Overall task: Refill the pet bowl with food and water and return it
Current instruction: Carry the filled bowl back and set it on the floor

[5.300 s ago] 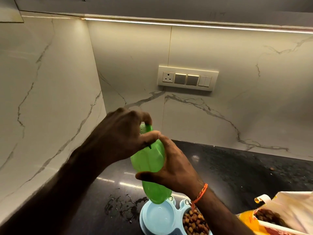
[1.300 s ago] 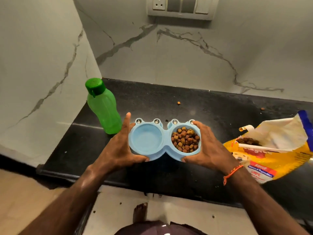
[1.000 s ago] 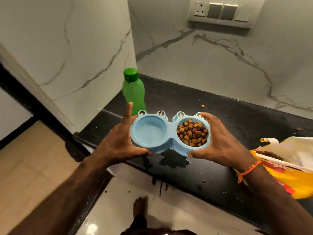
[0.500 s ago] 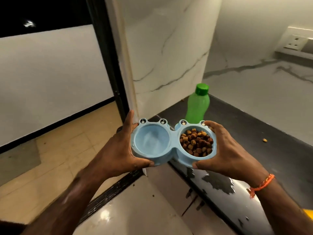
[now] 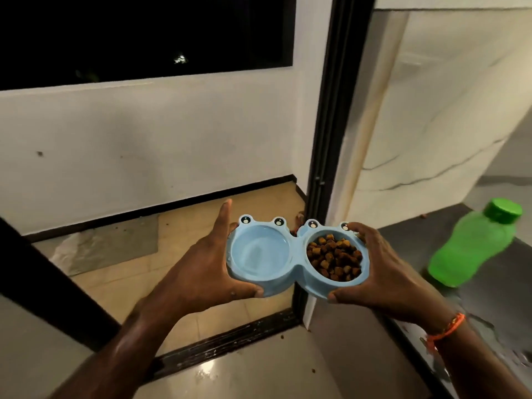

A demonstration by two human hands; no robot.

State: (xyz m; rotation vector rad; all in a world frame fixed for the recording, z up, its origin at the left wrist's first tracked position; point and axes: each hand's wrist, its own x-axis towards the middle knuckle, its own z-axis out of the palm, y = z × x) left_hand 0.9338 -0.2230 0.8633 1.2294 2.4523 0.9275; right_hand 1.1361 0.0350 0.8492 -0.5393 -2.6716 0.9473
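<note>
Head view: we are gripping the blue frog-eyed pet bowl (image 5: pixel 296 256) in both hands, left hand (image 5: pixel 201 272) and right hand (image 5: pixel 385 280), its long axis running nine-to-three, eyes pointing twelve, kibble (image 5: pixel 334 260) filling the three-o'clock cup.

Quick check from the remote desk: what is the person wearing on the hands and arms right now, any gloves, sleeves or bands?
No gloves and no sleeves in view: both forearms are bare as far as the frame shows. The left hand carries no ring, watch or band. The right hand has a thin orange thread band tied around its wrist, with a loose end hanging.
</note>
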